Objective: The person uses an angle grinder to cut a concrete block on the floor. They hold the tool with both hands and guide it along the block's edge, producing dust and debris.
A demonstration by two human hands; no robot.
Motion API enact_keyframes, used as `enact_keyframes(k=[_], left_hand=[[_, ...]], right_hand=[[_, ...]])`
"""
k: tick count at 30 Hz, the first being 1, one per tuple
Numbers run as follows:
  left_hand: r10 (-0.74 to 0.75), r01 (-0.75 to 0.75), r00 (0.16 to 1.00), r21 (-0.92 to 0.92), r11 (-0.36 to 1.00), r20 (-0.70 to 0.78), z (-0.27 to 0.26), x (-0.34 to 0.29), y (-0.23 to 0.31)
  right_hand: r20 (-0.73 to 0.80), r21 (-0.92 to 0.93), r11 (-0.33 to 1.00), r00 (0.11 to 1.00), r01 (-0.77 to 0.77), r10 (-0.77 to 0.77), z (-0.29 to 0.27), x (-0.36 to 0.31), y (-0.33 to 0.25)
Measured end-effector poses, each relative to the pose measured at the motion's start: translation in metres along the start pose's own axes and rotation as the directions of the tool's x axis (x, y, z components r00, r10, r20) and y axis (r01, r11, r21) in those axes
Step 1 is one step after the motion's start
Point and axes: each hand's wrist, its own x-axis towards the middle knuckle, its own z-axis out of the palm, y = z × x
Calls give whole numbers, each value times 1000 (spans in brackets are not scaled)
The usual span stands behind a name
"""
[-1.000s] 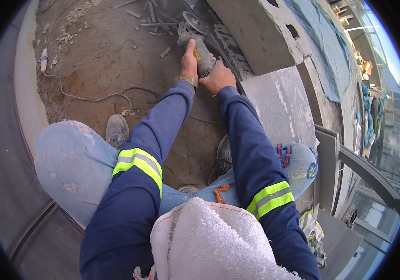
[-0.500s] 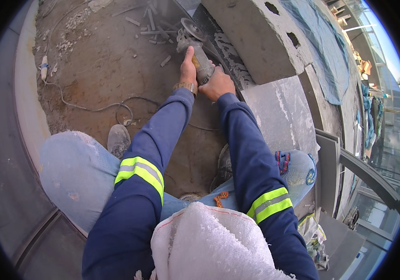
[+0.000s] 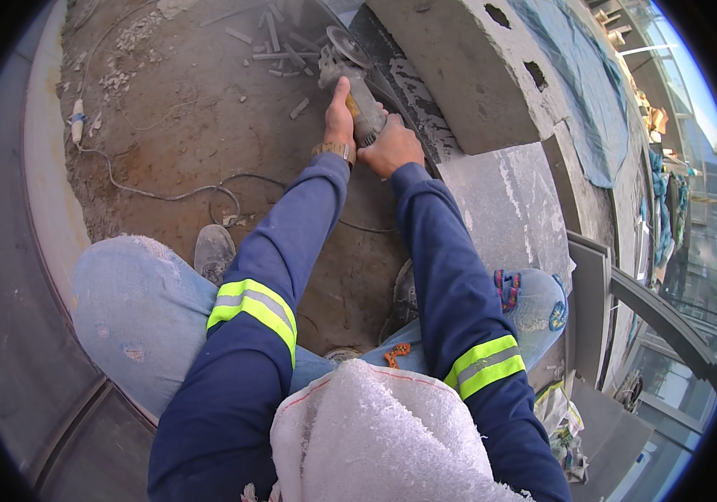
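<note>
Both my arms reach forward to a dusty angle grinder (image 3: 365, 115) with a round cutting disc (image 3: 348, 47) at its far end. My left hand (image 3: 340, 117) wraps the body near its head, the thumb lying along the top. Closer to me, my right hand (image 3: 393, 148) is closed round the rear of the grinder. The disc is at the edge of a dark, white-streaked stone slab (image 3: 404, 84). Haze hangs about the disc, and I cannot tell whether its rim touches the slab.
Several narrow cut strips (image 3: 272, 33) lie on the dirt left of the disc. A grey cable (image 3: 157, 197) with a white-and-blue connector (image 3: 78, 122) loops across the ground. A flat grey slab (image 3: 509, 205) and a concrete block (image 3: 459, 71) stand on the right, near a blue cloth (image 3: 580, 84).
The grinder and both hands have shifted very slightly to the right. My grip on it looks the same.
</note>
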Motion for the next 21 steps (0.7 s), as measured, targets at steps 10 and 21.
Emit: enact_keyframes(k=[10,21], left_hand=[[-16,16,1000,-26,1000,1,2,8,3],[15,-15,1000,4,1000,-5,2,15,6]], right_hand=[[1,-16,1000,1000,-17,17,1,8,-4],[-10,-27,999,1000,-24,24,4,18,-7]])
